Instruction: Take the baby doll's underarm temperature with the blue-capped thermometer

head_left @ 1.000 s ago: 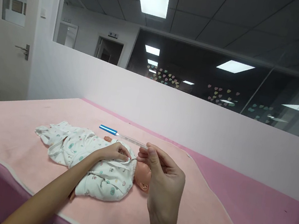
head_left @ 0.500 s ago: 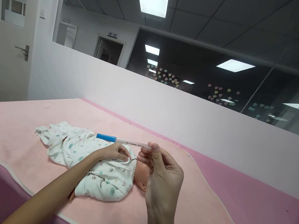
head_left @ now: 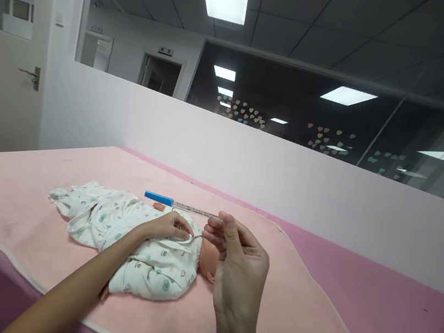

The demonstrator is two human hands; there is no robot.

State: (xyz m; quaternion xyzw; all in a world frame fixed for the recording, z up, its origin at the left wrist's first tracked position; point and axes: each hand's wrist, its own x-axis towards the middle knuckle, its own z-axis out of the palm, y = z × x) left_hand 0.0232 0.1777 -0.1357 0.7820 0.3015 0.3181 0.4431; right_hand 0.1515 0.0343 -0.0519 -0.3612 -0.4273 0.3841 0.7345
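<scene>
Thermometer (head_left: 193, 208) in midair, its blue end (head_left: 159, 198) pointing left and slightly raised: the grip of the right hand (head_left: 242, 272) pinches its clear end between thumb and fingers. Below lies a doll (head_left: 208, 258) on a pink cloth (head_left: 307, 324) covering the desk (head_left: 418, 274). The left hand (head_left: 165, 226) rests on the doll's patterned garment (head_left: 148, 272) near the collar; whether it grasps fabric cannot be told. The step in hand appears to be holding the thermometer sideways for a look. Any next move would call for a light, steady pinch and a path clear of the doll's head, partly hidden behind the right hand.
</scene>
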